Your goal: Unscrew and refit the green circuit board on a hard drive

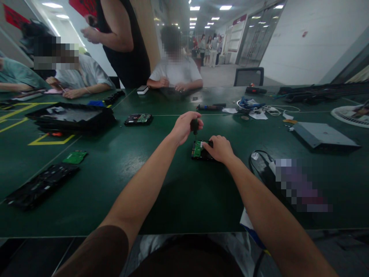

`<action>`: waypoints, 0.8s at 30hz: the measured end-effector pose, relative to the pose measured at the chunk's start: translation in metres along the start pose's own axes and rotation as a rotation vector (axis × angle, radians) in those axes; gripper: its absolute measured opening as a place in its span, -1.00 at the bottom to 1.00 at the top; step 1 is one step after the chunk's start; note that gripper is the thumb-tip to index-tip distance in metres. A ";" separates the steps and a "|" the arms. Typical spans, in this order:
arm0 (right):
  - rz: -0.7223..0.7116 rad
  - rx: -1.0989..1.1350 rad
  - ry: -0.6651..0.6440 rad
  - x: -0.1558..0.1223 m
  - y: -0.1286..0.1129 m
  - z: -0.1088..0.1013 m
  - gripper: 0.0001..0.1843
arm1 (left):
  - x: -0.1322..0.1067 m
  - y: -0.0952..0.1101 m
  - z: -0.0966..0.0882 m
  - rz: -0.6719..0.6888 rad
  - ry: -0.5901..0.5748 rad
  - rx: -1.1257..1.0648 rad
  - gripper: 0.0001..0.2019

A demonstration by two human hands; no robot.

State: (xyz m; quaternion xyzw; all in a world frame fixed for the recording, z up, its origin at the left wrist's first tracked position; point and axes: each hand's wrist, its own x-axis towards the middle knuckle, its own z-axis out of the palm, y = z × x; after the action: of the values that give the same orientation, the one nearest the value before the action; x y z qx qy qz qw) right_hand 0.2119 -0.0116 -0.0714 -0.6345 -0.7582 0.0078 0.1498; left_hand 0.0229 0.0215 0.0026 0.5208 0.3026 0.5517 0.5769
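My left hand (186, 126) is wrapped round the dark handle of a screwdriver (195, 125). The screwdriver stands upright, its tip down at the green circuit board of a hard drive (197, 150). That drive lies on the table with its board facing up. From the right side, my right hand (220, 148) grips the drive, with the thumb over the board and fingers along the far edge. Whether the tip sits in a screw is too small to make out.
Another hard drive (138, 119) lies farther left, behind a loose green board (75, 157) and a black part (43, 184). Black trays (72, 117) are stacked at the left. A grey metal box (324, 135) and cables (271, 109) are at the right. People sit across the table.
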 end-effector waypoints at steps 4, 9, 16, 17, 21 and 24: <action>-0.007 0.001 0.002 0.000 0.000 0.000 -0.42 | -0.003 0.000 0.004 0.043 -0.025 0.189 -0.83; 0.000 -0.024 0.014 0.000 -0.001 -0.001 -0.43 | -0.006 0.006 0.005 0.240 -0.080 0.629 -0.76; 0.000 -0.023 0.020 -0.002 -0.002 -0.001 -0.39 | -0.011 0.013 0.004 0.279 -0.205 0.712 -0.83; -0.005 -0.024 0.023 -0.002 -0.002 -0.001 -0.38 | -0.011 0.014 0.003 0.285 -0.212 0.715 -0.83; -0.017 -0.026 0.036 -0.001 -0.001 -0.001 -0.36 | -0.012 0.016 0.003 0.304 -0.206 0.739 -0.84; -0.010 -0.020 0.025 -0.001 -0.001 -0.001 -0.36 | -0.013 0.018 0.003 0.320 -0.165 0.812 -0.85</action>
State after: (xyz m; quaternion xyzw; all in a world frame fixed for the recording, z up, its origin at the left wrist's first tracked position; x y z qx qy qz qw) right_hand 0.2116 -0.0127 -0.0705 -0.6323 -0.7594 -0.0083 0.1528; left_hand 0.0176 0.0060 0.0173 0.7879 0.3632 0.4270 0.2550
